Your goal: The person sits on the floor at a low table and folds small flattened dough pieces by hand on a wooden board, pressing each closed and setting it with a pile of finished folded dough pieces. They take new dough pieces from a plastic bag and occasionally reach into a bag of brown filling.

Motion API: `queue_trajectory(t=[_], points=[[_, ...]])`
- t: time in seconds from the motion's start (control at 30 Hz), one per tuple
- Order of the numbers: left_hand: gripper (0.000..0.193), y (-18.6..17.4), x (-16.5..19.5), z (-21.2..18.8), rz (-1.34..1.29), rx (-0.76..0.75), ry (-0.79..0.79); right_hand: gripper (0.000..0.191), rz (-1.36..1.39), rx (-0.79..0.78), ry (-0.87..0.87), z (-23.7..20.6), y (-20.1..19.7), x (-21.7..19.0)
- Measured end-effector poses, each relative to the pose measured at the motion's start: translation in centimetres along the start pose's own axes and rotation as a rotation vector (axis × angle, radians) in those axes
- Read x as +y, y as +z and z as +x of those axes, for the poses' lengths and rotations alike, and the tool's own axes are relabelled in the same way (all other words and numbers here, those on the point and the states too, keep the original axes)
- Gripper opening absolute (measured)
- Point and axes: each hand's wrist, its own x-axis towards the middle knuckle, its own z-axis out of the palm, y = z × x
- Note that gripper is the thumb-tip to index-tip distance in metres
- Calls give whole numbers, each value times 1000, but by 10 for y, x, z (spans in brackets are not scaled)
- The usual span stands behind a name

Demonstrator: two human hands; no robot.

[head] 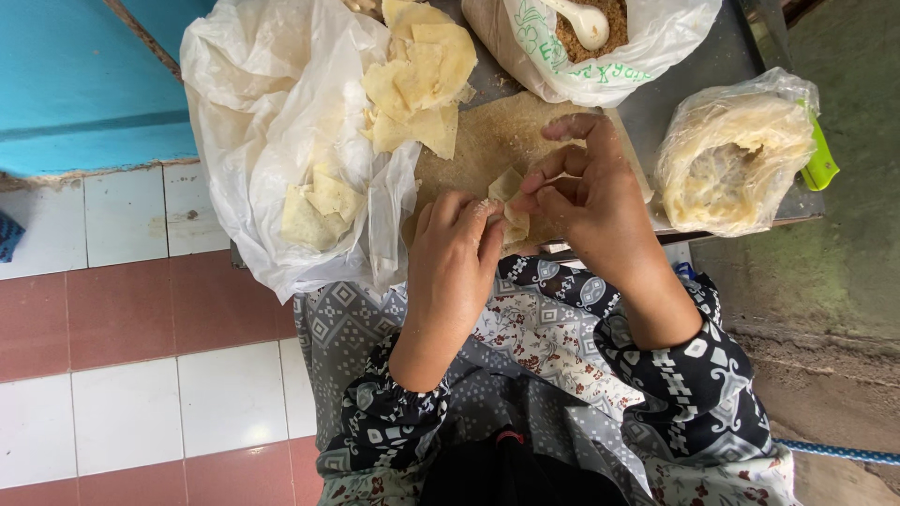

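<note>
One pastry wrapper point(507, 192), over the wooden board point(487, 141): pinched between fingers of left hand point(457, 258) and right hand point(591, 201). Three plastic bags: one point(272, 141) with cut wrappers, one point(609, 56) with brown filling and one white spoon point(583, 19), one point(731, 155) with stacked sheets.

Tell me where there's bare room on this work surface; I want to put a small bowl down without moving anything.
One free patch is the wooden board between the folded wrappers and the right hand. A bare metal strip runs between the filling bag and the bagged wrapper stack. The left side is crowded by the big plastic sheet; both hands, left, pinch the piece at the near edge.
</note>
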Motion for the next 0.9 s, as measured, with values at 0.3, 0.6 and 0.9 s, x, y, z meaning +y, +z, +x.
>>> queue_trajectory(t=[0.3, 0.6, 0.9], points=[[17, -2, 1, 1, -5, -7, 49, 49, -274, 14, -276, -10, -1, 15], [22, -23, -3, 3, 20, -209, 125, 51, -955, 63, -937, -27, -9, 33], [17, -25, -1, 17, 153, -227, 307, 53, -113, 259, -308, -26, 22, 75]])
